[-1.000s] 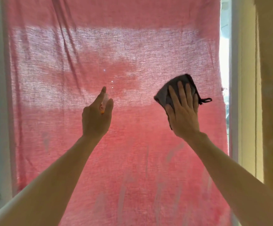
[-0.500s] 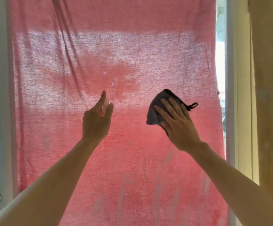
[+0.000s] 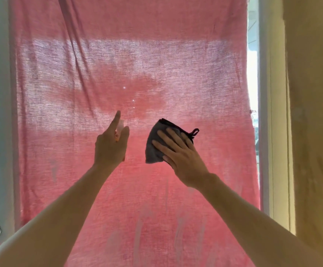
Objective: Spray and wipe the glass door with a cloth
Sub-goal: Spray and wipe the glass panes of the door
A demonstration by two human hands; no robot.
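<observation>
Behind the glass door (image 3: 252, 78), a pink curtain (image 3: 79, 170) is glowing; right hand (image 3: 182, 157) is pressing a dark grey cloth (image 3: 155, 145) flat with straight fingers, left hand (image 3: 109, 147) is gripping a small spray bottle (image 3: 119, 128), forefinger raised.

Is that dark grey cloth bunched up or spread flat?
Spread flat: the dark grey cloth lies under the right hand's straight fingers.

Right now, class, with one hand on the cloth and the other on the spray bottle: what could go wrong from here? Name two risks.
1. The right hand presses the dark cloth with flat fingers, not a grip; it might slip and drop.
2. The left hand aims the small spray bottle close to the cloth hand, so spray may wet that hand, or land on glass already streaked lower down.
</observation>
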